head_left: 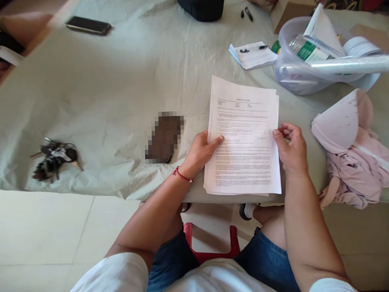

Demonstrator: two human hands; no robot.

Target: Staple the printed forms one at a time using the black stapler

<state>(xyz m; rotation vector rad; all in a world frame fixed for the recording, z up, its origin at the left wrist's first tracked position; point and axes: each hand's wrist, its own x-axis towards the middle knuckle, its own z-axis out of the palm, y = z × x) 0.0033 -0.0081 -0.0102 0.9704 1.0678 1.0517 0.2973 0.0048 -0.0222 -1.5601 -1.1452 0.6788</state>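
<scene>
Pinched at both side edges, the stack of white printed paper sheets [245, 140] lies flat on the pale green wrinkled cloth [116, 89] that covers the table, its lower edge at the near rim. On the stack's nine o'clock side the left hand [201, 152], with a thin red cord around its wrist, holds the edge with the thumb laid across the top sheet and the fingers tucked beneath. At three o'clock the right hand [292, 147] grips the opposite edge, its fingers curled in narrowly against the paper. From the stack, a small dark rectangular object [165, 137], blurred out, sits just beside the left hand at nine o'clock, and a bunch of dark keys [54, 158] lies well apart farther the same way. A crumpled pink garment [354, 153] rests near the right hand at three o'clock. At one o'clock stands a clear plastic tub [294, 74] holding papers and a bottle, with a small white notepad carrying a black pen [253, 54] at twelve o'clock. A black phone [88, 25] lies far off at ten o'clock.
</scene>
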